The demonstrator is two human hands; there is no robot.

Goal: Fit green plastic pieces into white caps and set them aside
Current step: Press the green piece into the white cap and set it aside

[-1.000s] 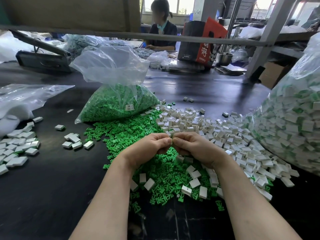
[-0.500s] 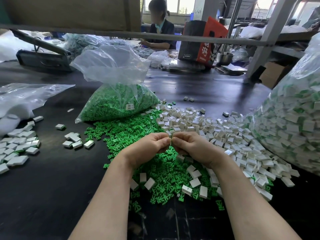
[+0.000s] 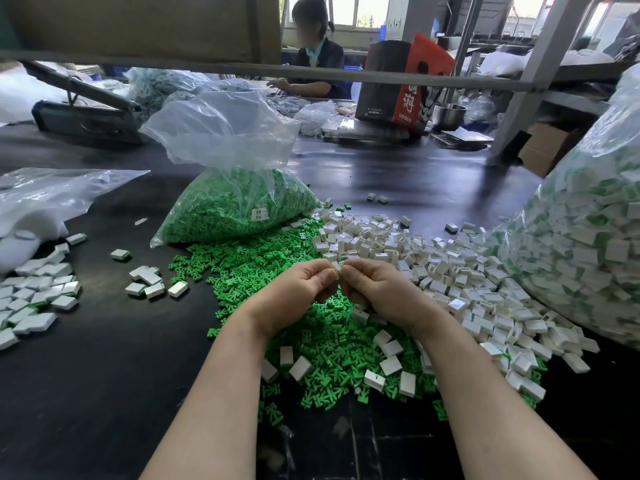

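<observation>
My left hand and my right hand meet fingertip to fingertip above a loose heap of green plastic pieces. Both pinch one small white cap between thumbs and forefingers; only a sliver of it shows. Whether a green piece sits in it is hidden by my fingers. A spread of loose white caps lies to the right of my hands. Finished caps lie in a group at the far left, with a few more nearer the middle.
An open bag of green pieces stands behind the heap. A large bag of filled caps fills the right side. Clear plastic sheeting lies at the left. A metal frame bar crosses overhead; a person works at the far side.
Both hands stay joined at the fingertips over the green heap, with only slight finger shifts. Nothing on the table has moved.
</observation>
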